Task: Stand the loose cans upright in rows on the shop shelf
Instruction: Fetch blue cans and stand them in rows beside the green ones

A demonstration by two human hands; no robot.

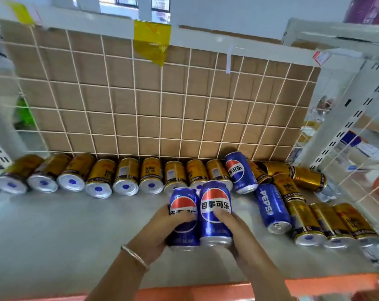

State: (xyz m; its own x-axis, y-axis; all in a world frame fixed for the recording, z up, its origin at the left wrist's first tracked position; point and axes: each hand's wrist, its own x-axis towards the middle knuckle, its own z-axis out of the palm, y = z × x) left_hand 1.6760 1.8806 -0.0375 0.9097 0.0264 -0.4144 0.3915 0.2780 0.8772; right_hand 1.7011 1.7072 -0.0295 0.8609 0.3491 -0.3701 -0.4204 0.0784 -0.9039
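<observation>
My left hand grips a blue Pepsi can, and my right hand grips a second blue Pepsi can pressed against it. Both cans are over the grey shelf, just in front of a row of gold cans lined along the back grid. Two more blue cans are to the right. Loose gold cans lie jumbled in the back right corner. Three gold cans sit side by side at the front right.
A white wire grid backed by cardboard closes the shelf's rear. A wire side panel bounds the right. An orange strip runs along the front edge. Bare grey shelf lies left of my hands. A yellow tag hangs above.
</observation>
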